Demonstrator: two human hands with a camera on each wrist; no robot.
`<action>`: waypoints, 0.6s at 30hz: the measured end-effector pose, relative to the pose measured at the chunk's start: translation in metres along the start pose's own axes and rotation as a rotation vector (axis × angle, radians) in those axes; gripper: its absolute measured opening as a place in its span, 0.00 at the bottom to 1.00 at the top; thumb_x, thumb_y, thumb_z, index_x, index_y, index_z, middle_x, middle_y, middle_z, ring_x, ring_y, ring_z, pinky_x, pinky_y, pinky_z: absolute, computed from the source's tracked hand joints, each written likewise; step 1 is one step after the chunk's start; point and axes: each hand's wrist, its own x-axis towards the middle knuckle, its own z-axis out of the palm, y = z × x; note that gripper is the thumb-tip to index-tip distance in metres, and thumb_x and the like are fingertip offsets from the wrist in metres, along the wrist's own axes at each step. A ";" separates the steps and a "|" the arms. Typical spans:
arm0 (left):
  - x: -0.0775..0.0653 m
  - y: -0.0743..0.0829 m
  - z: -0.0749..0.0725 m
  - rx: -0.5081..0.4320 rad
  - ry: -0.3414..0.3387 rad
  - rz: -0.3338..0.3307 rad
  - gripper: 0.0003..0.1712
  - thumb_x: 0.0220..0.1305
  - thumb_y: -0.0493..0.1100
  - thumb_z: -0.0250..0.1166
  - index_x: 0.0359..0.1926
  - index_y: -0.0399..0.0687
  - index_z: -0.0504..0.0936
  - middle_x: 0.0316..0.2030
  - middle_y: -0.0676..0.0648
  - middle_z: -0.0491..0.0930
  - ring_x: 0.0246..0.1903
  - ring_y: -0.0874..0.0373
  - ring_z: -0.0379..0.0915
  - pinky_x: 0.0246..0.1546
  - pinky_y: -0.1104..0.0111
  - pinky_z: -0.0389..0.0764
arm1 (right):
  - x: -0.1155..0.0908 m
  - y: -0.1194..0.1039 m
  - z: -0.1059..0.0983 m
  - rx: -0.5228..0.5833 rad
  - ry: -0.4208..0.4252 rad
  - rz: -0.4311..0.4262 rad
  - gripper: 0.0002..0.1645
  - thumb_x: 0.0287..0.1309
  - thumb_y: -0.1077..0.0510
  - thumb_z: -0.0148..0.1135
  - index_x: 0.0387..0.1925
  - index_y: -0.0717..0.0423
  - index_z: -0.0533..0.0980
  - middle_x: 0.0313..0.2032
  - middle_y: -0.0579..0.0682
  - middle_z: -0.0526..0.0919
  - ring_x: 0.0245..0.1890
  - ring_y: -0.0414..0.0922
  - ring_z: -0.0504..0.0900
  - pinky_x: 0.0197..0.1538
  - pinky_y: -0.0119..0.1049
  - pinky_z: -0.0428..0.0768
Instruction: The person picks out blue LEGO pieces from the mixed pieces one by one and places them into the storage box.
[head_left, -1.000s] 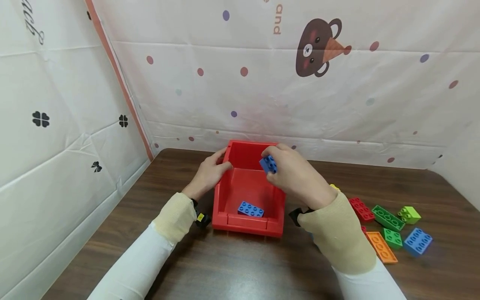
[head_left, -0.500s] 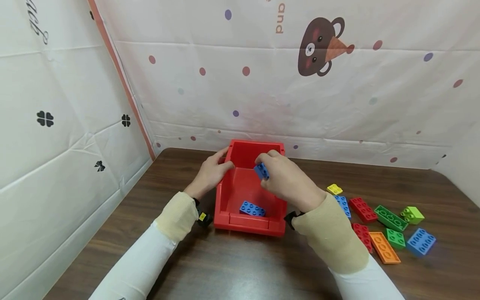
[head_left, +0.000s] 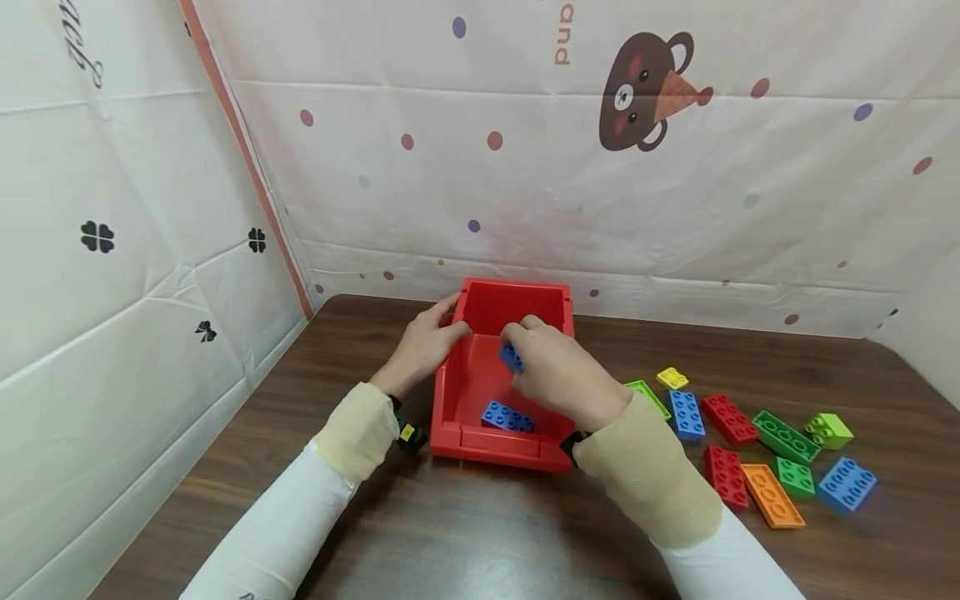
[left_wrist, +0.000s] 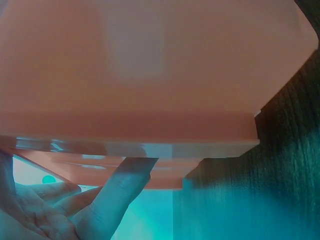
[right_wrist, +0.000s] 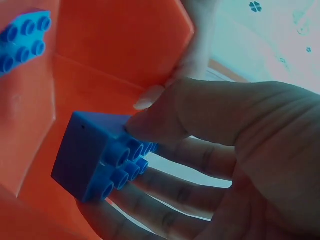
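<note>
A red plastic bin (head_left: 480, 367) stands on the table, its low lipped front toward me. My left hand (head_left: 423, 346) holds the bin's left wall, thumb over the rim. Inside the bin, my right hand (head_left: 551, 367) grips a blue toy brick (right_wrist: 95, 155) between thumb and fingers, studs toward the palm in the right wrist view. Another blue brick (head_left: 507, 417) lies studs up on the bin floor near the front. In the left wrist view, the left thumb (left_wrist: 117, 195) reaches the rim beside the large outer wall.
Right of the bin lie several loose bricks, among them a red brick (head_left: 727, 418), an orange plate (head_left: 772, 496), a green brick (head_left: 787, 437) and a large blue brick (head_left: 847, 483). A printed white sheet (head_left: 420, 192) hangs behind the table.
My right hand has moved left and down deeper into the bin with the blue brick. A lime green piece and other bricks now show past the right sleeve. The left hand keeps its hold.
</note>
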 end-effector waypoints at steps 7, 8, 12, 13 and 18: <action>-0.001 0.001 0.000 -0.006 -0.004 0.003 0.40 0.74 0.44 0.57 0.84 0.56 0.59 0.63 0.39 0.78 0.48 0.39 0.86 0.42 0.55 0.91 | 0.005 0.000 0.009 -0.022 -0.039 0.002 0.35 0.56 0.61 0.80 0.65 0.60 0.77 0.51 0.56 0.80 0.47 0.50 0.82 0.53 0.46 0.88; -0.002 0.001 0.000 -0.005 -0.004 0.003 0.40 0.74 0.44 0.57 0.84 0.56 0.59 0.63 0.39 0.78 0.48 0.39 0.86 0.42 0.55 0.91 | 0.006 0.000 0.009 -0.026 -0.046 0.001 0.35 0.57 0.61 0.79 0.65 0.60 0.77 0.50 0.56 0.80 0.47 0.50 0.81 0.53 0.46 0.88; -0.002 0.001 0.000 -0.005 -0.006 0.001 0.40 0.74 0.44 0.57 0.84 0.56 0.59 0.63 0.39 0.78 0.48 0.39 0.86 0.42 0.55 0.90 | 0.008 0.001 0.013 -0.043 -0.069 -0.006 0.35 0.57 0.62 0.79 0.66 0.60 0.77 0.50 0.56 0.80 0.46 0.50 0.81 0.53 0.46 0.87; -0.002 0.001 0.000 -0.005 -0.006 0.000 0.40 0.74 0.44 0.57 0.84 0.56 0.59 0.63 0.39 0.78 0.48 0.39 0.86 0.42 0.55 0.90 | 0.008 0.001 0.013 -0.045 -0.072 -0.006 0.36 0.57 0.62 0.79 0.66 0.60 0.77 0.50 0.56 0.80 0.46 0.50 0.81 0.53 0.46 0.87; -0.001 0.000 0.000 -0.011 -0.005 -0.001 0.40 0.74 0.44 0.57 0.84 0.57 0.59 0.63 0.40 0.78 0.49 0.38 0.86 0.42 0.55 0.90 | 0.009 0.002 0.016 -0.049 -0.082 -0.007 0.37 0.55 0.61 0.80 0.67 0.60 0.77 0.49 0.56 0.80 0.46 0.50 0.81 0.53 0.46 0.87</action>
